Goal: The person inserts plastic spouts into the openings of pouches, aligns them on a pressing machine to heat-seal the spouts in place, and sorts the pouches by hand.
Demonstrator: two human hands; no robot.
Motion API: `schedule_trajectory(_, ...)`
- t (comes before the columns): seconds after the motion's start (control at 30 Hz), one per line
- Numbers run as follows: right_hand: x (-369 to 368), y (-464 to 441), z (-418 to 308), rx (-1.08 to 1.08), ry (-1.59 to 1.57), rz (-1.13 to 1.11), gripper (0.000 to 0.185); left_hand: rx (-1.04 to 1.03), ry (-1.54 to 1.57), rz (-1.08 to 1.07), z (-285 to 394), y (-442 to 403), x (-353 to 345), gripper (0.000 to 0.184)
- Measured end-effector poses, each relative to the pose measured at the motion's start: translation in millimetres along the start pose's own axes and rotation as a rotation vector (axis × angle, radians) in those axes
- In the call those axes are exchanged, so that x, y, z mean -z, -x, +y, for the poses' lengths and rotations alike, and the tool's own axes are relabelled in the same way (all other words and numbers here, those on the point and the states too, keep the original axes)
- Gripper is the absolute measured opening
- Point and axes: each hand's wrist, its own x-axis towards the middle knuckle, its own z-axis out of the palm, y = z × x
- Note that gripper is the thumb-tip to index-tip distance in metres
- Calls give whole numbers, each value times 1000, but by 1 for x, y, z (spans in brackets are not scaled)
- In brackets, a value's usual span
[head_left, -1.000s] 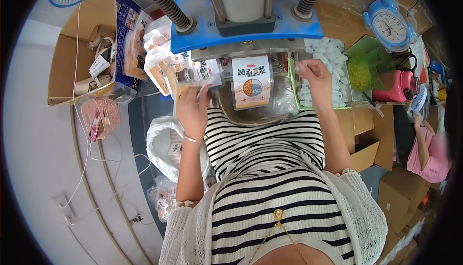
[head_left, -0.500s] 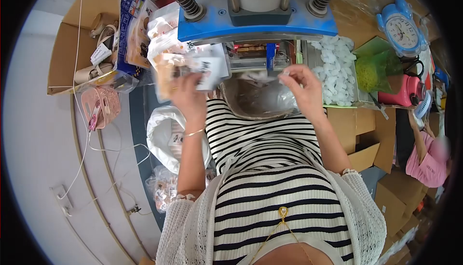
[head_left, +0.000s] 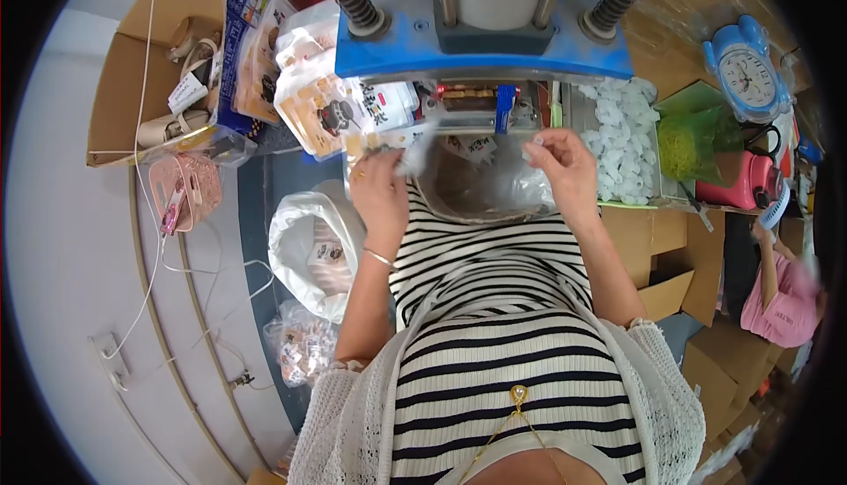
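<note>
My left hand (head_left: 379,187) has its fingers curled round the edge of a printed pouch (head_left: 375,142), left of the open bin on my lap; a whitish blur lies just right of its fingers. On the other side, my right hand (head_left: 565,167) pinches a small translucent white piece (head_left: 529,151) between thumb and fingertips, above the bin's right edge. The bin (head_left: 481,218) holds clear plastic and a printed scrap. More printed pouches (head_left: 322,110) are stacked beyond my left hand. Small white plastic pieces (head_left: 622,141) fill a tray beyond my right hand.
A blue press (head_left: 485,60) with springs stands ahead. At left are a cardboard box (head_left: 119,97) and a white sack (head_left: 291,260). At right are a pink container (head_left: 741,180), a blue clock (head_left: 748,79) and another person in pink (head_left: 781,304).
The pouch under the press has gone from there. My left hand moved a blurred pouch over the stack, then came back toward the bin. My right hand stays pinched near the bin.
</note>
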Motion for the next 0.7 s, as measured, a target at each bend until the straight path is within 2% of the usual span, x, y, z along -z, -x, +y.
schedule_trajectory(0.03,-3,1,-1,-17,3,0,15,11,1,-13,11,-2,9,13)
schedule_trajectory(0.13,-24,-8,-27,92,-58,57,16,349,348,-223,59,-32,37,9)
schedule_trajectory(0.17,-27,-12,-38,95,-55,73,16,339,357,-232,66,-32,30,9)
schedule_trajectory(0.23,-28,-18,-53,253,141,41,19,535,700,-386,78,-26,12,14)
schedule_trajectory(0.27,-25,-22,-53,249,149,58,19,638,870,-465,82,-23,4,17)
schedule_trajectory(0.37,-17,-33,-44,198,506,-211,25,602,862,-479,77,-10,-23,19)
schedule_trajectory(0.4,-18,-33,-35,200,508,-217,25,588,848,-470,74,-6,-29,20)
schedule_trajectory(0.5,-25,-35,1,99,183,-46,24,627,977,-466,77,-4,-33,22)
schedule_trajectory(0.53,-25,-34,1,98,181,-42,24,642,1045,-479,78,-3,-36,23)
schedule_trajectory(0.63,-14,-28,-4,208,523,38,23,676,1046,-472,62,-8,-44,23)
schedule_trajectory(0.67,-7,-28,-6,206,524,41,23,701,1044,-462,57,-10,-46,23)
schedule_trajectory(0.7,3,-29,-8,340,707,117,22,704,1045,-459,56,-18,-47,23)
